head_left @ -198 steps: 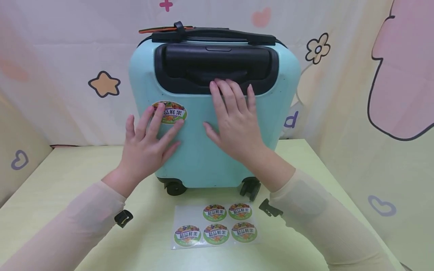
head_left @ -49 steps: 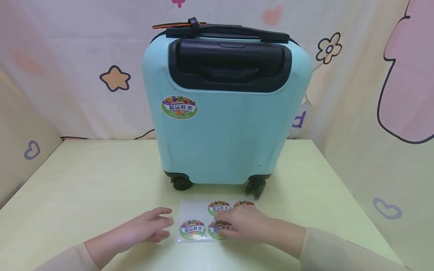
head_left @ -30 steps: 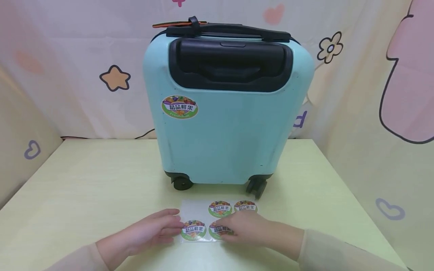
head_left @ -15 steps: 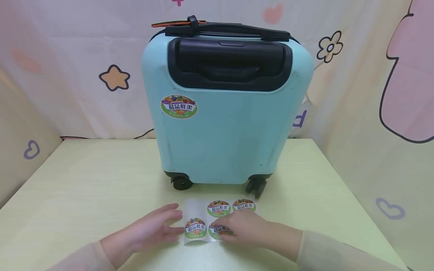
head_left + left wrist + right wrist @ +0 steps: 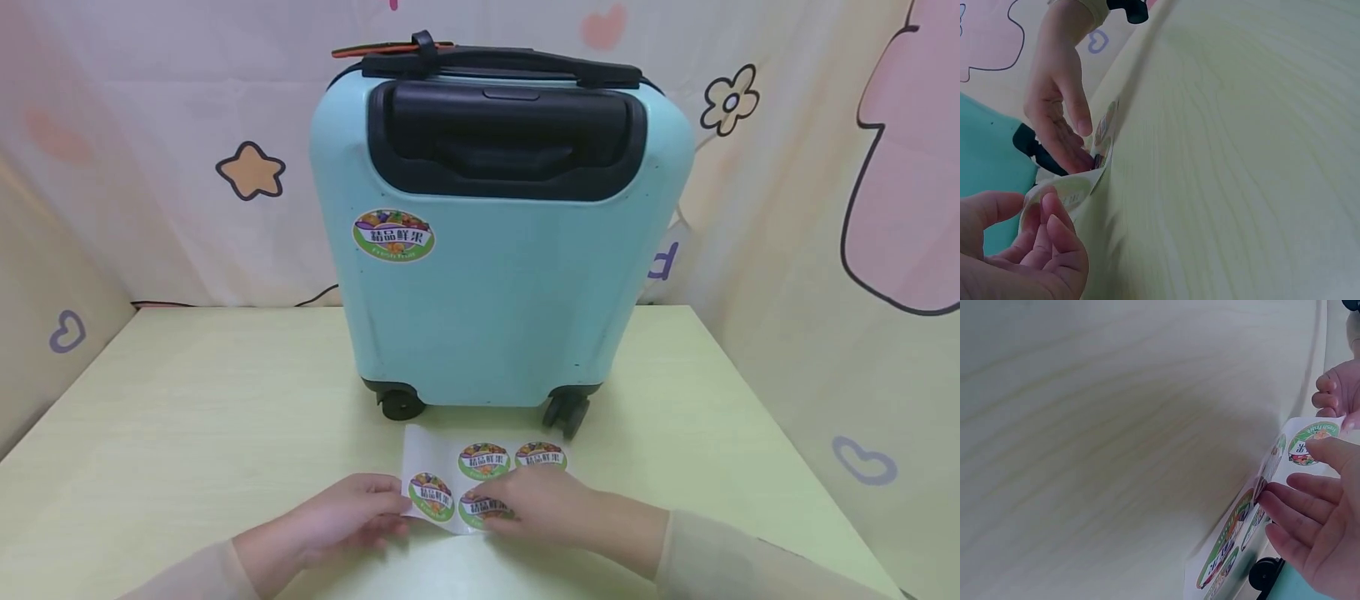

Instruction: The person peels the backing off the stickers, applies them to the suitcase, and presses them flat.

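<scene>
the pale table (image 5: 225,400) bears a suitcase (image 5: 487,292). the left hand (image 5: 345,512) pinches a sticker sheet (image 5: 431,454); the right hand (image 5: 546,504) touches it, fingers relaxed.

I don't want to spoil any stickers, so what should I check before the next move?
1. Left hand pinching the white, glossy sheet of oval fruit stickers: ok, at its left edge.
2. Right hand at the sheet: ok, its fingers reach over it.
3. Sheet flat on the pale yellow wood-grain table: not ok, left end bent up.
4. Lower-left oval sticker coming loose: cannot tell.
5. Light-teal hard-shell suitcase upright: ok.
</scene>
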`<state>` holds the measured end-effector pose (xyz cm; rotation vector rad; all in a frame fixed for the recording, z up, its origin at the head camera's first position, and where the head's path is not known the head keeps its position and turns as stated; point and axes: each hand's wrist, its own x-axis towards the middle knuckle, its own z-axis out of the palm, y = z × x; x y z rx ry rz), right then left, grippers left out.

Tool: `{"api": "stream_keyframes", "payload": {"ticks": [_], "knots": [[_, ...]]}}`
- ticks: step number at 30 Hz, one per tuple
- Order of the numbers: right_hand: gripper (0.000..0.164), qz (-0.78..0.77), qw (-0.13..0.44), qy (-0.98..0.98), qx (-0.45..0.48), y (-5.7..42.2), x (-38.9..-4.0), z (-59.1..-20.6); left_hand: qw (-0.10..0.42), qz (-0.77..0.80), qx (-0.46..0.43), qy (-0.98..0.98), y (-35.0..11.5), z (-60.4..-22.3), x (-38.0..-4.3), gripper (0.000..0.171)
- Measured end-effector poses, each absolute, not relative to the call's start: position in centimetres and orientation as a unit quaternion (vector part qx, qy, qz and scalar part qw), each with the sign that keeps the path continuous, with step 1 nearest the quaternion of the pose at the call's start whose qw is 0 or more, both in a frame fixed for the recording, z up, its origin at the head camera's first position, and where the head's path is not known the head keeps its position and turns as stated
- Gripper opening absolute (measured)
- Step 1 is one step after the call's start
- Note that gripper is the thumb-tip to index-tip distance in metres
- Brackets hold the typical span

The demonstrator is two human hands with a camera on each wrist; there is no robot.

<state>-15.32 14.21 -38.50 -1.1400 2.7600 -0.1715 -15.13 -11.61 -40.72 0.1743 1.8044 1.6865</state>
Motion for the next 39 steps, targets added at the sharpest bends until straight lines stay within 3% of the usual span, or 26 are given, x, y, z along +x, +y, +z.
{"api": "stream_keyframes", "payload": {"ticks": [5,15,26,39], "knots": [[0.028,-0.081,0.057,0.921,-0.376,14.0,-15.3,-38.5,0.315,0.629,0.072,0.707,-11.8,-40.7,-15.1,0.019],[0.012,-0.306,0.002,0.887,-0.345,11.3,-14.8,-38.0,0.291,0.636,0.084,0.710,-11.4,-39.9,-15.1,0.029],[0.007,-0.343,-0.028,0.884,-0.318,10.2,-14.3,-38.0,0.283,0.642,0.087,0.707,-10.5,-40.0,-14.9,0.028],[0.006,-0.371,-0.003,0.876,-0.308,10.4,-14.4,-38.2,0.298,0.656,0.091,0.687,-10.2,-39.9,-14.8,0.026]]}}
